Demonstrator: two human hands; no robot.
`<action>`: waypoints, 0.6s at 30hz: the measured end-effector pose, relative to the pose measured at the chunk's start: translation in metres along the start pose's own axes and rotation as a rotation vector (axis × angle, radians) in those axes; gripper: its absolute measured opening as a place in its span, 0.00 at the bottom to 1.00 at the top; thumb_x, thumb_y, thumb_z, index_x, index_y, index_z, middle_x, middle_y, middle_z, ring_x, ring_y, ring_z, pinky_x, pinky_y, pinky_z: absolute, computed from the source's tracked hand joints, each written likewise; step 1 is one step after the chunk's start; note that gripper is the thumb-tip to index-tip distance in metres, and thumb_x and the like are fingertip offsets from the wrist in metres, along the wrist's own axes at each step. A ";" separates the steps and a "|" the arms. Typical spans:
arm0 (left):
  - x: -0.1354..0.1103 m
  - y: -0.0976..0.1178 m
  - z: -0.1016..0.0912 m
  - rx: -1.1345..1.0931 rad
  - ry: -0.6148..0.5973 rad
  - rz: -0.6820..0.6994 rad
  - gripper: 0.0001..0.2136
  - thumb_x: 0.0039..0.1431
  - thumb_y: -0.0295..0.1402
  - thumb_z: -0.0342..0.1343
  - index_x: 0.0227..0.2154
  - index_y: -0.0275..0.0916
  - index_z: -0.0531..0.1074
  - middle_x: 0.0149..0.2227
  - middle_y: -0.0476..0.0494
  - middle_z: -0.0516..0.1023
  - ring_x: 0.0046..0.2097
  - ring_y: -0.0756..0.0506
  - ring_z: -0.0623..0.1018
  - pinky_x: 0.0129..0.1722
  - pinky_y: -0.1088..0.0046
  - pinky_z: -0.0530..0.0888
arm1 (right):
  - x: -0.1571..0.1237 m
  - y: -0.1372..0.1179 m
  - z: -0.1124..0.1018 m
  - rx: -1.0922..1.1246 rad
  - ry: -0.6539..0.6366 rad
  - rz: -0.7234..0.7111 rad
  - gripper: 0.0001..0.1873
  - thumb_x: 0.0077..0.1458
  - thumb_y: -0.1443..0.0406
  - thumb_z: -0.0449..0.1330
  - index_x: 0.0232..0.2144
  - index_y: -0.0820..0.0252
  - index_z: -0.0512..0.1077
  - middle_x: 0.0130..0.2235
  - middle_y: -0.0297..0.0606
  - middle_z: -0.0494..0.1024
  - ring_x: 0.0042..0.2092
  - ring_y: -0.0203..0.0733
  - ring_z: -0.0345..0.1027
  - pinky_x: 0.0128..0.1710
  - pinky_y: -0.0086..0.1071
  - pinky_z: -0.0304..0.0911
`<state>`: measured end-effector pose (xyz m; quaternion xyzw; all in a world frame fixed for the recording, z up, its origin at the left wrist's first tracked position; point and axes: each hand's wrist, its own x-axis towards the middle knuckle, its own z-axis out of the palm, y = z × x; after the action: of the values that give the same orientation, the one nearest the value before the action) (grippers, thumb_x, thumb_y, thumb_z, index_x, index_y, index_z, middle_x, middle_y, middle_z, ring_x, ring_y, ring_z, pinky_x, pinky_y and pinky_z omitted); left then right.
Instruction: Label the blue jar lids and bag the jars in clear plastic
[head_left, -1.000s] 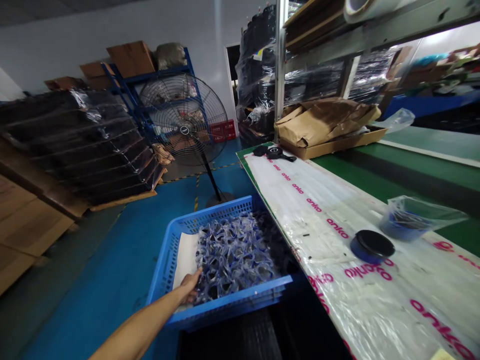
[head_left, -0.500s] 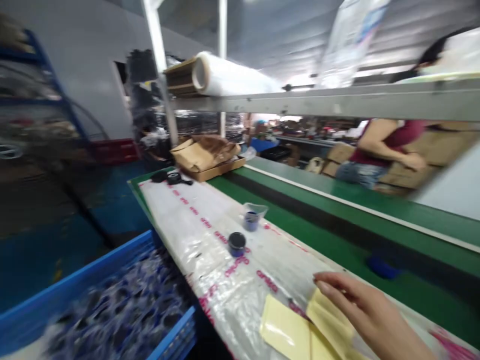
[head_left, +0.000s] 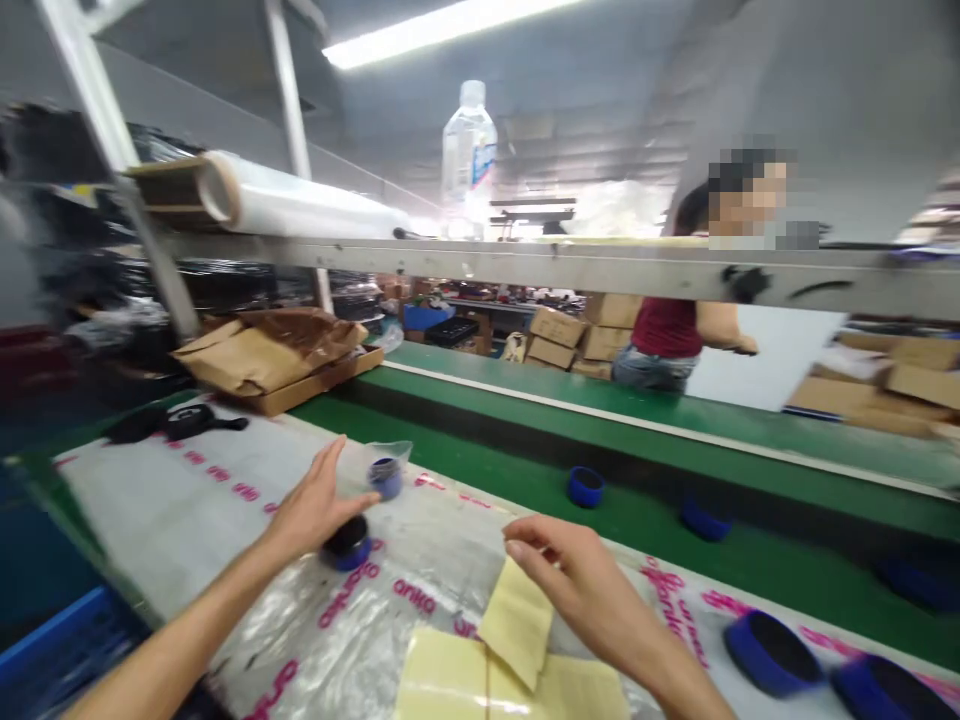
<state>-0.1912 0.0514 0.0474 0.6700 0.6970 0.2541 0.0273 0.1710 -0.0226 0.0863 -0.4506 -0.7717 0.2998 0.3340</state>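
Note:
My left hand (head_left: pixel 319 505) reaches over the table with fingers spread, nothing visible in it. Just beyond its thumb stands a blue round piece in a clear bag (head_left: pixel 386 478). Partly under the hand is another blue round piece with a dark top (head_left: pixel 351 545). The fingertips of my right hand (head_left: pixel 566 575) are pinched together; anything between them is too small to make out. Right below them, a raised yellow sheet (head_left: pixel 519 620) tilts up from flat, glossy yellow sheets (head_left: pixel 442 675).
Blue rings (head_left: pixel 585 487) lie on the green belt (head_left: pixel 480 450), more at the right (head_left: pixel 772 652). A cardboard tray (head_left: pixel 322 382) with brown paper sits at the back left. Overhead, a shelf rail (head_left: pixel 525 262) carries a film roll and bottle. A blue crate (head_left: pixel 60 645) stands lower left; a person beyond.
The view has swung right, bringing more blue rings and the bottle into sight. My left hand has come into view, extended toward the blue round pieces. My right hand stays pinched above the yellow sheets.

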 end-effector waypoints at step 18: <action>0.037 -0.033 -0.084 0.164 -0.172 -0.118 0.27 0.47 0.59 0.54 0.37 0.40 0.77 0.30 0.60 0.82 0.38 0.46 0.77 0.38 0.76 0.68 | -0.008 -0.001 -0.027 -0.068 0.066 -0.040 0.11 0.64 0.61 0.56 0.40 0.54 0.79 0.41 0.36 0.83 0.42 0.44 0.76 0.42 0.34 0.67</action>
<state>-0.2571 0.0609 0.1183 0.6472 0.7487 0.1356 0.0472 0.1947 -0.0262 0.1011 -0.4559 -0.7788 0.2517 0.3496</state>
